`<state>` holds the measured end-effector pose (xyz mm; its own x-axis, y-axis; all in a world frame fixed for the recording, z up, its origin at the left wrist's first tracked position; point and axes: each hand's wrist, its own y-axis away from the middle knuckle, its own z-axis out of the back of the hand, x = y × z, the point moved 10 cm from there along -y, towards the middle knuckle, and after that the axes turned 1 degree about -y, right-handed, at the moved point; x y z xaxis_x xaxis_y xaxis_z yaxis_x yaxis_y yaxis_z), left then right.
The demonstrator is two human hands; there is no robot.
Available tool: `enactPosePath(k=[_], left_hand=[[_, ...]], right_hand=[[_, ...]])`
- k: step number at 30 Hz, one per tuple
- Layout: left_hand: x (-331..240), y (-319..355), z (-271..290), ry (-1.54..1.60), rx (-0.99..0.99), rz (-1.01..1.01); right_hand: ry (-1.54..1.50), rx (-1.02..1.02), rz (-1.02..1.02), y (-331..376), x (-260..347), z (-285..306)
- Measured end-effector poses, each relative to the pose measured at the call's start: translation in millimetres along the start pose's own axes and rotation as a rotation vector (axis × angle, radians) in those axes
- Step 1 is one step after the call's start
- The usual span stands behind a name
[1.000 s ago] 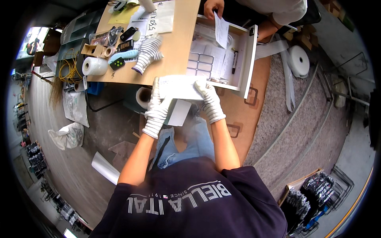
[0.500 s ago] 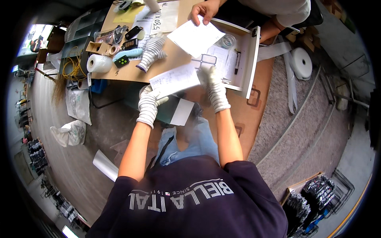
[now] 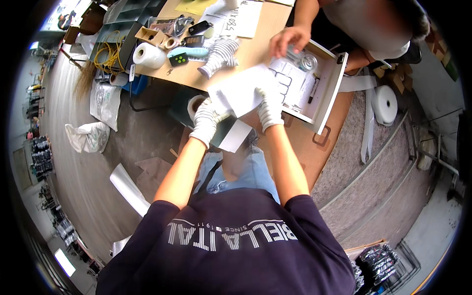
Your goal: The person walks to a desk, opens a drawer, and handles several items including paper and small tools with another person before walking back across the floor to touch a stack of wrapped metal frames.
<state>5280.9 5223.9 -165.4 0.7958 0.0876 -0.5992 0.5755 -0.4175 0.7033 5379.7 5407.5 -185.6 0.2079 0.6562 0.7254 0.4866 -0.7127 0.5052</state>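
Note:
White paper sheets hang in front of the table edge, held between my two hands in striped knit gloves. My left hand grips them at the lower left edge; its fingers are partly behind the paper. Closed on the right edge is my right hand, beside the open drawer. Inside the drawer lie printed papers, a black marker and a clear roll of tape. Above the drawer's left side, another person's bare hand has its fingers apart, apparently holding nothing.
On the wooden table lie a striped glove, a white roll, a small cardboard box and several small devices. A large white roll rests on the floor at right. White bags lie at left.
The other person's sheet has passed into my hands and now overlaps mine. My right hand has taken hold of paper. That person's hand is now without paper, over the drawer.

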Motion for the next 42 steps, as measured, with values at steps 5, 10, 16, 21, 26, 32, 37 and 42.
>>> enactPosePath(k=[5, 10, 16, 21, 26, 32, 37, 42], left_hand=[[13.1, -64.5, 43.2, -0.470, 0.185, -0.456], [6.9, -53.6, 37.6, -0.456, 0.118, -0.425], [-58.1, 6.6, -25.6, -0.500, 0.179, -0.576], [-81.2, 6.6, -52.1, -0.335, 0.346, -0.643], [-59.1, -19.0, -25.9, -0.527, 0.147, -0.486], [-82.1, -11.5, -33.3, -0.347, 0.194, -0.658], [-61.6, -34.4, -3.8, -0.454, 0.133, -0.584], [-69.8, -37.9, -2.8, -0.367, 0.177, -0.567]], right_hand=[[0.061, 0.025, 0.007, 46.2, -7.7, -22.7], [0.139, 0.043, 0.297, 53.2, 39.2, -34.7], [0.362, 0.580, -0.002, 36.7, 53.3, -56.4], [0.417, 0.497, 0.149, 43.1, 71.1, -72.6], [0.404, 0.421, 0.223, 11.8, 30.2, -49.1], [0.307, 0.319, 0.222, 31.6, 43.7, -59.6], [0.256, 0.272, 0.166, 23.3, 17.0, -41.5], [0.384, 0.223, 0.298, 29.8, 29.5, -47.7]])
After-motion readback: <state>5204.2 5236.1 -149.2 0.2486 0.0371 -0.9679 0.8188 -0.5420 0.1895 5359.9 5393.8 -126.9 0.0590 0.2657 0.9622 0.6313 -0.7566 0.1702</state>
